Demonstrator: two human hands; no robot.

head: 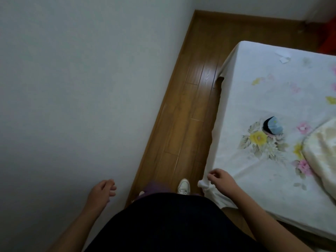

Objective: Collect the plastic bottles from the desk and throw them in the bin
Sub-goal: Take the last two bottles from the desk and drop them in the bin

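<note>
A pale grey-white wall [81,88] fills the left, beside a floor [190,110] of warm brown wood planks. On the right, a bed [272,188] wears a white sheet printed with yellow and pink flowers and grey-green leaves. A light blue and black bundle [273,126] lies on the sheet. Nearest, a dark navy garment [172,224], a white shoe [184,186] and purple fabric [154,186].

head-worn view, looking steeply down, floor [183,110]
</note>
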